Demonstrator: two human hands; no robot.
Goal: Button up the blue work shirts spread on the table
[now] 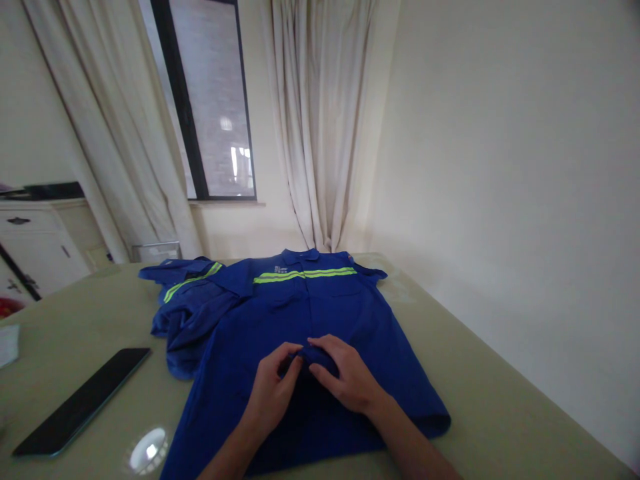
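Note:
A blue work shirt (345, 303) with a yellow-and-silver reflective stripe across the chest lies spread on the table, its collar at the far end. Over the lower middle of its front, my left hand (276, 383) pinches a bunched bit of the cloth between thumb and fingers. Close beside it, my right hand (345, 373) curves round the same raised fold, thumb and fingers on the fabric. What lies inside the fold is hidden by my fingers. To the left, a second crumpled blue garment (187, 317) with a matching stripe touches the shirt.
The greenish table (505, 413) runs along a plain wall on the right. A dark flat tablet-like slab (85, 400) rests at the left, with a white paper (9, 345) near the table's left edge. Behind stand curtains (325, 120), a window and a white cabinet (37, 233).

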